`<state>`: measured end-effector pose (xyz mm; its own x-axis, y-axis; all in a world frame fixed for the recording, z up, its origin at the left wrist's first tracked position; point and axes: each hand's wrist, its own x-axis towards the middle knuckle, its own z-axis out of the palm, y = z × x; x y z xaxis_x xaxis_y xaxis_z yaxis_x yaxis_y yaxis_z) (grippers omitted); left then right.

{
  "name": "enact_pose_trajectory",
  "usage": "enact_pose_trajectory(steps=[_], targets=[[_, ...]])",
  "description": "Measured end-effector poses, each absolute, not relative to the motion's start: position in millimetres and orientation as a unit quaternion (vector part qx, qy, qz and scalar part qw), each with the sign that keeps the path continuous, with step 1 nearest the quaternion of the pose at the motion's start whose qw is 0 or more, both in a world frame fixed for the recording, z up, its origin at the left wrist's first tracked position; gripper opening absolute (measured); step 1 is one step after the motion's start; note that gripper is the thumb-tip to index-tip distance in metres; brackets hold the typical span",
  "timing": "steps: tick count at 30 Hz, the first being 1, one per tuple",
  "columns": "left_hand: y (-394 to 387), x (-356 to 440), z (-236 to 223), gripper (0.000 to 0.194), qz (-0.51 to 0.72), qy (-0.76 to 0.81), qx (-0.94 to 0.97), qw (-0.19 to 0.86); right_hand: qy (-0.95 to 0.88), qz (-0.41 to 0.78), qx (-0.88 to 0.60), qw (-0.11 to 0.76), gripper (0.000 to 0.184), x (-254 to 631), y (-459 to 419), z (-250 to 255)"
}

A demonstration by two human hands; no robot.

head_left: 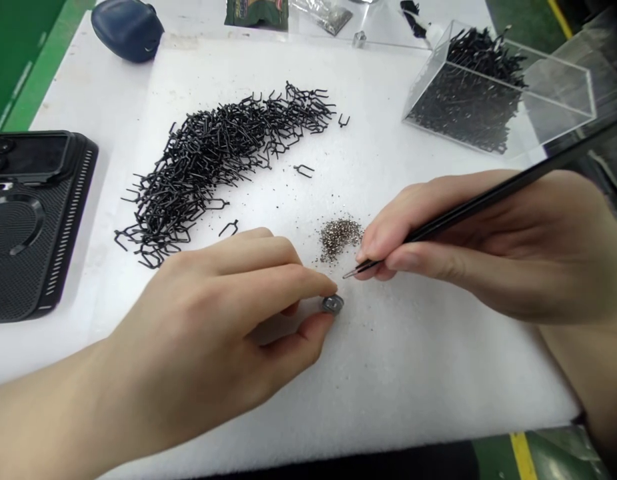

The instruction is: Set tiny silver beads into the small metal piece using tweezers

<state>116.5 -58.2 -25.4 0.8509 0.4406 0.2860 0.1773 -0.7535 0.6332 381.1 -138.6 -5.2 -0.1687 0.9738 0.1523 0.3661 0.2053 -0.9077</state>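
Left hand (213, 320), fingers pinching a small metal disc (333, 304); right hand (463, 250), fingers clenched on black tweezers (488, 193), tips just beside grey granules (341, 239). Black wire clips (203, 170) remain heaped left on white foam (438, 400).

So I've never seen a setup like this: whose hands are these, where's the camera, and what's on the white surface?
These are one person's bare hands, filmed by a head-worn camera looking down. The left hand pinches a small round metal piece. The right hand holds black tweezers beside a pile of tiny metallic grains. On the white foam sheet lies a heap of bent black wire clips; a clear box of more black pieces stands beyond it, and a phone in a black case lies to the left.
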Motion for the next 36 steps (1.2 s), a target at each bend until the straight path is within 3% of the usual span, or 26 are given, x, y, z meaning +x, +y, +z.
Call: enact_pose_trajectory(steps=[6,36], targets=[[-59.7,115.9,-28.1,0.011,0.215,0.182,0.914,0.293,-0.658,0.437,-0.457,0.409,0.010,377.9,-140.2,-6.3],[-57.8,120.4,-27.4,0.016,0.218,0.188,0.910,0.298,-0.700,0.416,-0.433,0.386,0.003,381.9,-139.7,-9.1]])
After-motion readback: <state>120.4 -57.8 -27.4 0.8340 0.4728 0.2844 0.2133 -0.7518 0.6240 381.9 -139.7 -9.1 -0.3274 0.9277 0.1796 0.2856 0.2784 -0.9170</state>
